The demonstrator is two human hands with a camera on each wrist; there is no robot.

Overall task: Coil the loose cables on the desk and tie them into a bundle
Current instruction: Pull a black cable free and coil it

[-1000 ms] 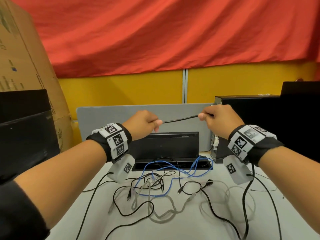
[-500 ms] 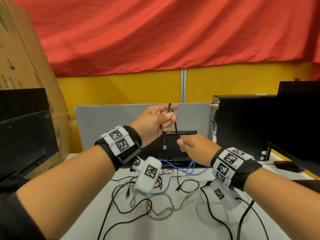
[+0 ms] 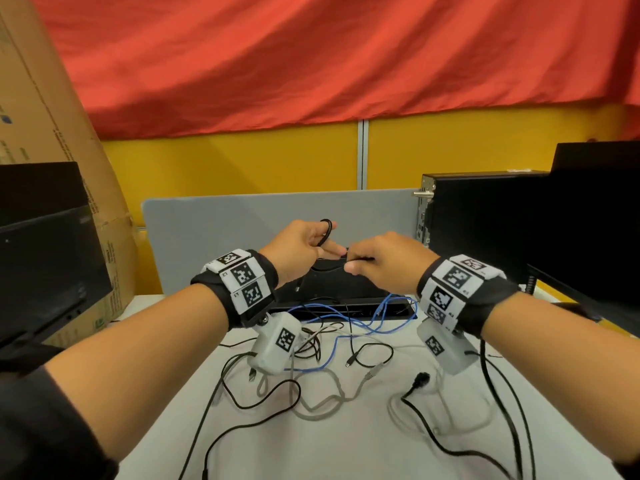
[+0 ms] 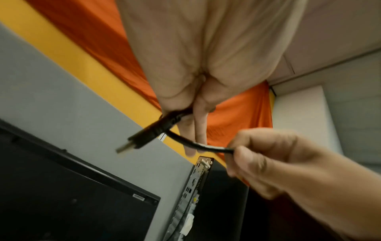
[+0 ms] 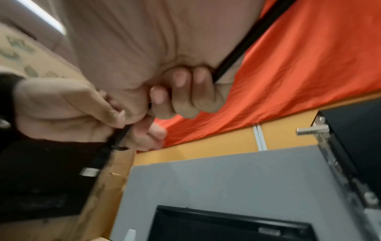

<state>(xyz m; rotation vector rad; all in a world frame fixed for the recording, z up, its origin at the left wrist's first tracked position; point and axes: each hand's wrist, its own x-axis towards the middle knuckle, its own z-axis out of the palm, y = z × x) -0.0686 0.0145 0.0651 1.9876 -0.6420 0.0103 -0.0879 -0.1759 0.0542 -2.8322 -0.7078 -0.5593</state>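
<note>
My left hand (image 3: 301,249) is raised over the back of the desk and grips a black USB cable (image 3: 325,230), which loops over its fingers. In the left wrist view the cable's plug (image 4: 142,138) sticks out below the palm. My right hand (image 3: 379,263) is close beside it and pinches the same cable (image 4: 206,146) just past the left fingertips. The cable then runs out past the right palm (image 5: 237,57). On the white desk (image 3: 346,445) lie a blue cable (image 3: 349,311), a grey cable (image 3: 322,408) and black cables (image 3: 433,422), loose and tangled.
A black device (image 3: 339,285) stands at the back centre in front of a grey partition (image 3: 277,213). A computer tower (image 3: 485,223) and a monitor (image 3: 595,230) are on the right. A dark monitor (image 3: 45,265) and a cardboard box (image 3: 52,133) are on the left.
The hands held the cable stretched between them, then came together. The left hand has folded the cable into a loop over its fingers, and the right hand has slid up close to it.
</note>
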